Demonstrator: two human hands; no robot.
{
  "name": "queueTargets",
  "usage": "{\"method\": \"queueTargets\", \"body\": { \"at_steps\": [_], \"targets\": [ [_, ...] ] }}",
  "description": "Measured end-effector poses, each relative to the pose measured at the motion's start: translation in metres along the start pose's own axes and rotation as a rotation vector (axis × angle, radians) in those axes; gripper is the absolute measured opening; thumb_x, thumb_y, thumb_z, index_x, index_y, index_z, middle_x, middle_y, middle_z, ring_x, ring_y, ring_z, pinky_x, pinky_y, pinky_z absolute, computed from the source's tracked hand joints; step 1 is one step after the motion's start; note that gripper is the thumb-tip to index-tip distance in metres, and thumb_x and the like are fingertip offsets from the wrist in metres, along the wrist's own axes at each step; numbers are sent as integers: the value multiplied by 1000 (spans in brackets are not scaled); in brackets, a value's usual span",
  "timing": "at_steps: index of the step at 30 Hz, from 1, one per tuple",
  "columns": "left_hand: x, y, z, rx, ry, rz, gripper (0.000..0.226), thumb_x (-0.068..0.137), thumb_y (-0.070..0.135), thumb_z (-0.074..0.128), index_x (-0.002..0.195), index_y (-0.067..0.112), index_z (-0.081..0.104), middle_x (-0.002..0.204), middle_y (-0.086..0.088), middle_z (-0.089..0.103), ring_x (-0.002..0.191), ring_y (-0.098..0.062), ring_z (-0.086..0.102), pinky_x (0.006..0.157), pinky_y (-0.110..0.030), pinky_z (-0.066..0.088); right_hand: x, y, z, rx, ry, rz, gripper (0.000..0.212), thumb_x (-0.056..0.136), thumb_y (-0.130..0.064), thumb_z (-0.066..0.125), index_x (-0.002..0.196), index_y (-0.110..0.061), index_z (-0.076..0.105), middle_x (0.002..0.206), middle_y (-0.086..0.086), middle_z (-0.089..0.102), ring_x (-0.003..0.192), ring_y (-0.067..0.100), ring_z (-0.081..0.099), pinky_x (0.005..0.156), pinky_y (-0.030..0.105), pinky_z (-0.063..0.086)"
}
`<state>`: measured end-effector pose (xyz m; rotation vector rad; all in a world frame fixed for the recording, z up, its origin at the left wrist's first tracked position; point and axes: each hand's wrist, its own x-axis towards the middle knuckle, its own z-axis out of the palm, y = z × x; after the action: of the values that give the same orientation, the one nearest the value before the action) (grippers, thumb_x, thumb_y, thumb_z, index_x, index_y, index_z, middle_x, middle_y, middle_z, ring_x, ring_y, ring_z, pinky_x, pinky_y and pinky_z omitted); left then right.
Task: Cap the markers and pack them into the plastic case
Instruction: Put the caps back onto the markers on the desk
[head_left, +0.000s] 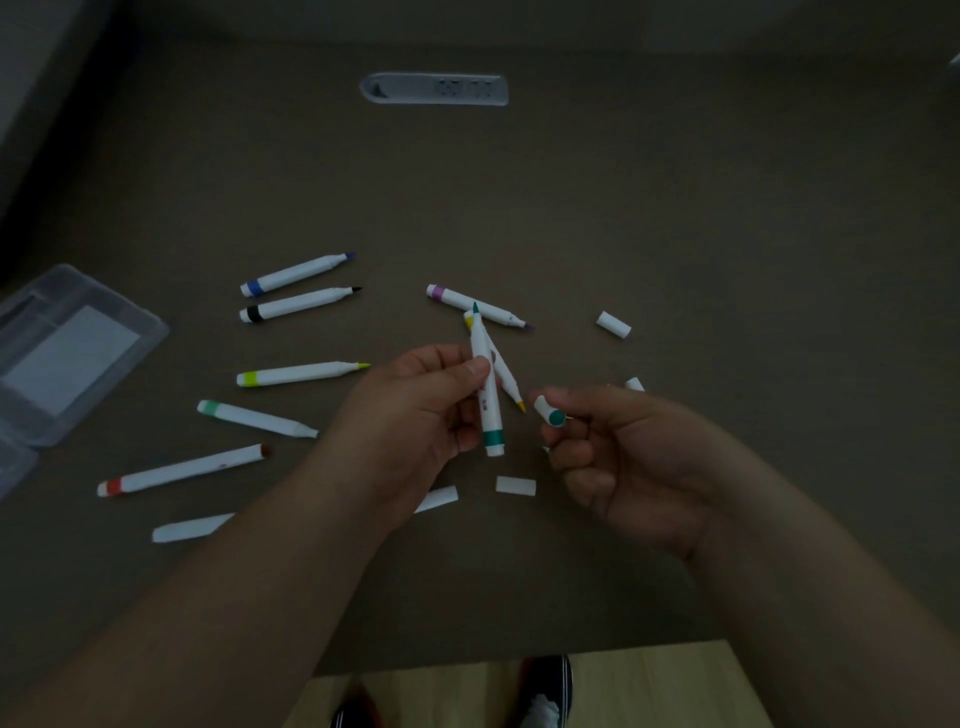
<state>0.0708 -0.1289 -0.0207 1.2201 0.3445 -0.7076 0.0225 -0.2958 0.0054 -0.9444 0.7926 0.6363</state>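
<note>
Teal marker (487, 395), white-barrelled and uncapped, upright in left hand (415, 410).

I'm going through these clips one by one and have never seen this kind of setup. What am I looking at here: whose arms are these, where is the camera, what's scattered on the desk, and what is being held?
There is no machine here. A person wears a camera on the head, so the single picture looks forward and down over their own arms.

The left hand holds an uncapped teal marker, tip pointing away. The right hand pinches a cap with a teal end, close to the marker but not on it.

On the dark table lie more uncapped markers, among them blue, black, lime, red and purple, plus loose white caps such as one at the right. An open clear plastic case sits at the left edge; no markers show in it. A socket strip is set into the table farther back.
</note>
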Motion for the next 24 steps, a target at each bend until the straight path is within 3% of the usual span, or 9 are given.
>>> {"method": "queueTargets", "body": {
  "at_steps": [7,11,14,17,19,24],
  "targets": [
    [-3,-1,0,43,14,-10,18,94,12,55,107,11,66,74,0,68,74,-14,63,73,-35,54,0,5,1,-13,38,-11,31,70,-14,72,100,-8,68,66,4,61,50,7,47,39,16,35],
    [-8,-4,-5,286,48,30,14,93,16,58,93,24,70,75,5,72,83,-19,63,85,-42,53,2,5,2,-227,134,-242,14,83,-8,70,95,-11,65,74,5,67,53,11,55,49,25,42],
    [-13,-5,-8,473,66,84,13,92,20,61,94,31,67,79,10,70,78,-7,64,70,-28,51,0,2,3,-364,209,-444,12,84,-4,69,93,-11,66,72,7,69,56,17,57,51,29,44],
    [-16,-5,-10,518,47,120,13,92,18,62,92,30,68,72,18,70,63,7,62,57,-15,48,-1,1,3,-460,237,-561,10,85,-7,70,87,-17,73,65,2,67,61,21,56,57,33,46],
    [-18,-5,-12,509,36,138,14,92,14,62,92,26,69,67,20,69,60,7,61,52,-10,48,1,1,3,-475,249,-601,9,85,-10,71,84,-18,74,60,1,65,60,19,55,57,33,46],
    [-18,-5,-18,540,43,127,13,90,18,64,89,29,72,74,10,71,68,-5,60,64,-23,50,5,2,5,-472,243,-630,7,84,-11,70,84,-16,75,58,1,62,57,17,53,54,30,45]
  ]
}}
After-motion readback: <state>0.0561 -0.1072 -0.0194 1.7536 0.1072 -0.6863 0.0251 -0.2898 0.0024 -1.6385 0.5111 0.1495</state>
